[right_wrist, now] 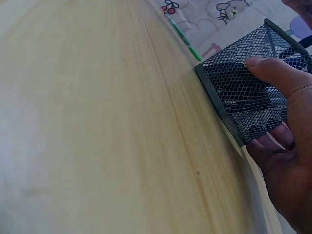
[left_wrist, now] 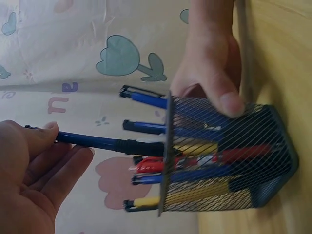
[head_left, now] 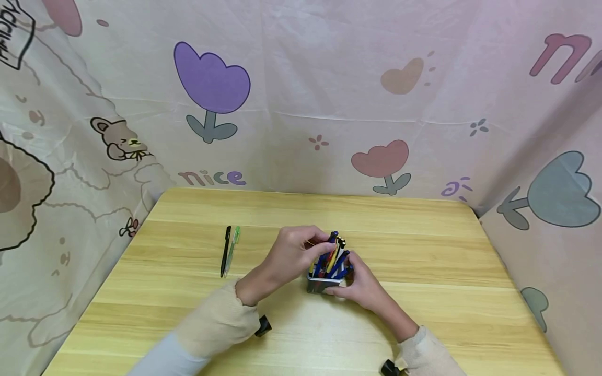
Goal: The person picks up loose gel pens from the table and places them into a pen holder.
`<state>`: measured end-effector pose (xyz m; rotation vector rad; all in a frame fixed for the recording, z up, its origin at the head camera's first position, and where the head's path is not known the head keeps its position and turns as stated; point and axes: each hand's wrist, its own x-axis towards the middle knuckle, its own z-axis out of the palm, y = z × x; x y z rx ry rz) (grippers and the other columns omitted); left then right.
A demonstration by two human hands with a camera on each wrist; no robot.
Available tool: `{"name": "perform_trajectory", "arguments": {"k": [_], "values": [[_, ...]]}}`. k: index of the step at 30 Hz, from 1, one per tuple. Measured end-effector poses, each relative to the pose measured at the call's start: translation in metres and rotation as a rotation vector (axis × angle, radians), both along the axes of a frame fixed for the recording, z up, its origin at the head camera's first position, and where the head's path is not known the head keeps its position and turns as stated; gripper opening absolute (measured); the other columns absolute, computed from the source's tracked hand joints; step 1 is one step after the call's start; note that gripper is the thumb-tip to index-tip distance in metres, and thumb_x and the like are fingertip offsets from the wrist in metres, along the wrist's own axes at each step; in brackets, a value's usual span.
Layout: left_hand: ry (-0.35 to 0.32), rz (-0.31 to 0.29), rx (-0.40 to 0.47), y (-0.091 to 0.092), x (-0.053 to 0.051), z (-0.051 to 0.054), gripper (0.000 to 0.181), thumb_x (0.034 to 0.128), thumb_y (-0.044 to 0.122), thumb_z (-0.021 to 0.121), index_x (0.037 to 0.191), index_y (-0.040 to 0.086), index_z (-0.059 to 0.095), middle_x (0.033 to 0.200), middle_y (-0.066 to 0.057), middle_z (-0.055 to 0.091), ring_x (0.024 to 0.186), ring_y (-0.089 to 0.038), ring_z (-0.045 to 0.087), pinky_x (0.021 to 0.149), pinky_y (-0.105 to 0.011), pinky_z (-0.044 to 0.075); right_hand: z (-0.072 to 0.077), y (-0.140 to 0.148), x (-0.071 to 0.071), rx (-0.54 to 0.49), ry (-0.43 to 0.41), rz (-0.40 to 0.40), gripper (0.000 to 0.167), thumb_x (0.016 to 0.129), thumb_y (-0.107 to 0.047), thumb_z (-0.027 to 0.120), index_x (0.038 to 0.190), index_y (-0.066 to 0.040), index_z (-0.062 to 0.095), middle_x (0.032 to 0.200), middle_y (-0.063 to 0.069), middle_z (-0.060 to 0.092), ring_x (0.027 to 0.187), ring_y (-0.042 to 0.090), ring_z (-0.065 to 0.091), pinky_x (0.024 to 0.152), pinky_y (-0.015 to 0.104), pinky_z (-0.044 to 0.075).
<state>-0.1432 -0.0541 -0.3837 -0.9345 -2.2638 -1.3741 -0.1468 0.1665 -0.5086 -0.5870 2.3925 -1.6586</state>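
Observation:
A black mesh pen holder (head_left: 324, 285) stands on the table, filled with several blue, yellow and red pens. My right hand (head_left: 363, 286) grips it from the right side, thumb and fingers around the mesh, as the right wrist view also shows on the holder (right_wrist: 239, 92). Above the rim, my left hand (head_left: 293, 253) pinches the upper end of a blue pen (left_wrist: 92, 141) between thumb and fingers. That pen's lower dark part reaches the holder's opening. In the left wrist view a red pen (left_wrist: 243, 153) and a yellow pen (left_wrist: 204, 192) show through the mesh.
To the left on the wooden table (head_left: 188, 308) lie a black pen (head_left: 226, 250) and a clear pen with a green top (head_left: 232, 250), side by side. A printed curtain (head_left: 291, 78) hangs behind the table and along both sides.

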Motion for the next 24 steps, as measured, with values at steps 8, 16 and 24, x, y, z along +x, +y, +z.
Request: {"name": "perform_trajectory", "arguments": {"k": [8, 16, 24], "values": [[0.016, -0.035, -0.065, 0.008, 0.0, -0.014, 0.006, 0.0899, 0.008, 0.079, 0.092, 0.002, 0.078, 0.085, -0.009, 0.08, 0.071, -0.007, 0.071, 0.062, -0.009, 0.056, 0.0, 0.001, 0.0, -0.032, 0.011, 0.029, 0.081, 0.075, -0.018, 0.094, 0.141, -0.014, 0.049, 0.137, 0.01, 0.061, 0.116, 0.009, 0.063, 0.098, 0.02, 0.056], [-0.031, -0.046, -0.109, 0.014, 0.0, -0.028, 0.007, 0.091, 0.01, 0.079, 0.089, 0.003, 0.078, 0.082, -0.007, 0.078, 0.07, -0.004, 0.068, 0.062, -0.008, 0.055, 0.001, 0.002, 0.0, 0.025, 0.013, 0.014, 0.077, 0.075, -0.024, 0.094, 0.137, -0.015, 0.05, 0.134, 0.01, 0.061, 0.114, 0.012, 0.063, 0.096, 0.021, 0.056], [-0.017, -0.031, -0.159, 0.017, -0.001, -0.038, 0.01, 0.0907, 0.012, 0.079, 0.084, 0.006, 0.076, 0.076, -0.003, 0.076, 0.064, 0.003, 0.055, 0.057, -0.007, 0.047, 0.0, 0.002, 0.0, 0.064, 0.047, -0.012, 0.069, 0.074, -0.027, 0.095, 0.128, -0.014, 0.054, 0.125, 0.01, 0.064, 0.108, 0.011, 0.062, 0.092, 0.022, 0.056]]}}
